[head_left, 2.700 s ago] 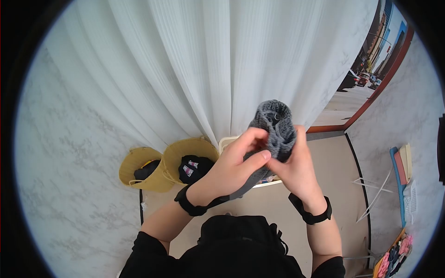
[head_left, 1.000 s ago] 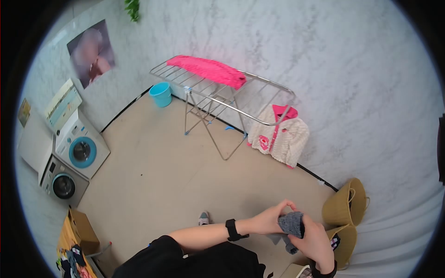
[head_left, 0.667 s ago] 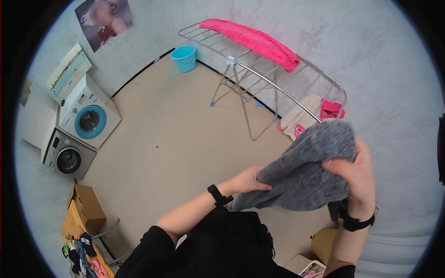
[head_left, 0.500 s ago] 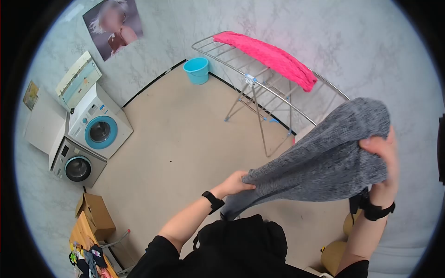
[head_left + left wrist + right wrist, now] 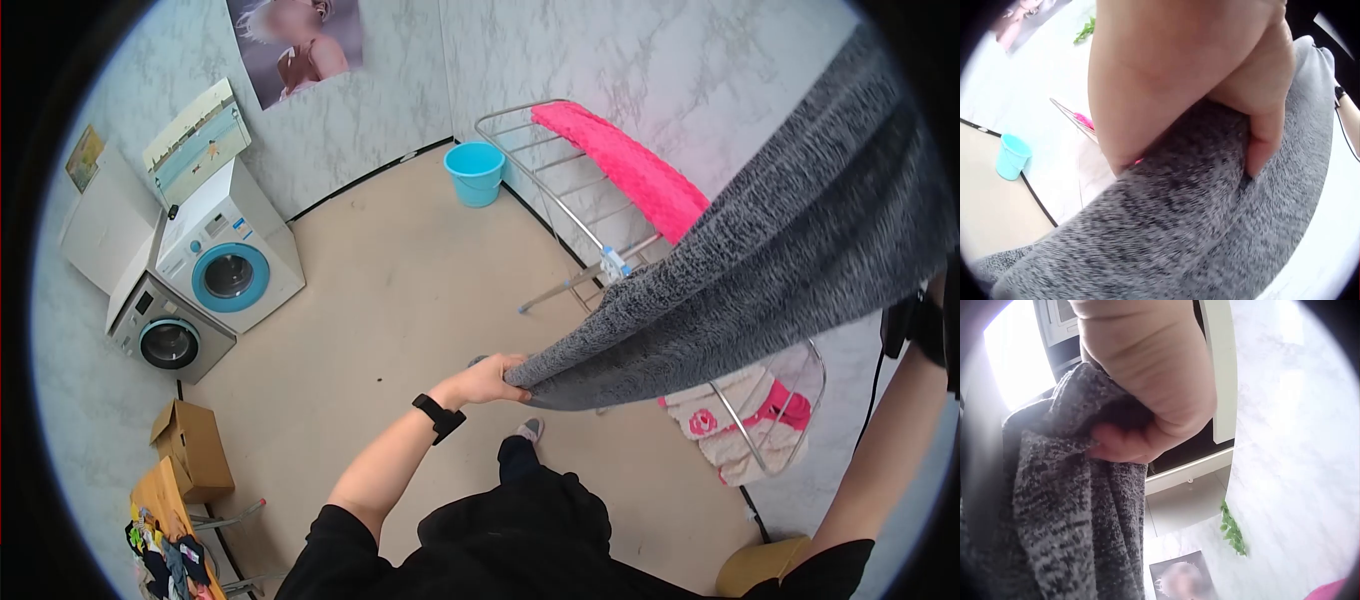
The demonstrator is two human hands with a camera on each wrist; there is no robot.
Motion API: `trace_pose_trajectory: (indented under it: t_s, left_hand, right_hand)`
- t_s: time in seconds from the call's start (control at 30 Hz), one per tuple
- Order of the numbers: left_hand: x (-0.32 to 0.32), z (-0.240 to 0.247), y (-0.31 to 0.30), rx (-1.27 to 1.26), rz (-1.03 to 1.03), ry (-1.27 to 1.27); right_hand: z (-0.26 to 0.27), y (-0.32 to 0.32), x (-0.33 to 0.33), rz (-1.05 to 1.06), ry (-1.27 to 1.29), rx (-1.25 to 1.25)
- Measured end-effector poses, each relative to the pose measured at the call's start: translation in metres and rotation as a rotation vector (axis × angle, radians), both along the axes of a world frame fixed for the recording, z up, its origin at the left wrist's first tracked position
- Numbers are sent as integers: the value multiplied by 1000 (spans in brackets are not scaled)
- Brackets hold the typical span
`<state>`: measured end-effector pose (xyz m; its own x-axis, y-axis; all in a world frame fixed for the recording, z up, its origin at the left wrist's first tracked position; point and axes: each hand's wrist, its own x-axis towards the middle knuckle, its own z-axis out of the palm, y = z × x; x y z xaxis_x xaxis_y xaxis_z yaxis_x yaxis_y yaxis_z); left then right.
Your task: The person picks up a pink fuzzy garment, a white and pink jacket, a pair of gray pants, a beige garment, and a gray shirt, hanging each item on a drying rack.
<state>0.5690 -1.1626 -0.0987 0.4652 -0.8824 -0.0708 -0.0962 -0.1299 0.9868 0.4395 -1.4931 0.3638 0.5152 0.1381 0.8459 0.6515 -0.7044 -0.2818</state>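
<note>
A grey knitted cloth [image 5: 740, 260] is stretched between both hands, rising from the middle to the upper right of the head view. The left hand [image 5: 485, 380] pinches its lower, narrow end. In the left wrist view the left hand [image 5: 1191, 75] has its fingers curled over the grey cloth [image 5: 1166, 225]. The right hand is out of the head view past the right edge; only its forearm shows. In the right wrist view the right hand [image 5: 1154, 394] grips the bunched edge of the cloth [image 5: 1072, 512], thumb and fingers partly hidden.
Behind the cloth stands a metal drying rack [image 5: 560, 205] with a pink cloth [image 5: 630, 170]; a white and pink jacket [image 5: 735, 415] lies beneath its right end. Further off are a blue bucket [image 5: 474, 178], two washing machines [image 5: 230, 275], a cardboard box [image 5: 197, 455] and a basket [image 5: 755, 570].
The cloth, bunched between both hands earlier, is now drawn out long. The right hand has moved up and right out of the head view, and the view has turned from the curtain to the rack.
</note>
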Motion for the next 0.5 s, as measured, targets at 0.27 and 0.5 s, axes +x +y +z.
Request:
trace_pose_trajectory:
  t_s: [0.27, 0.5]
  left_hand:
    - [112, -29, -45, -52, 78, 285]
    - [180, -122, -85, 163, 38, 317]
  right_hand:
    - [44, -64, 182, 210, 212, 995]
    - [47, -223, 238, -230, 68, 1257]
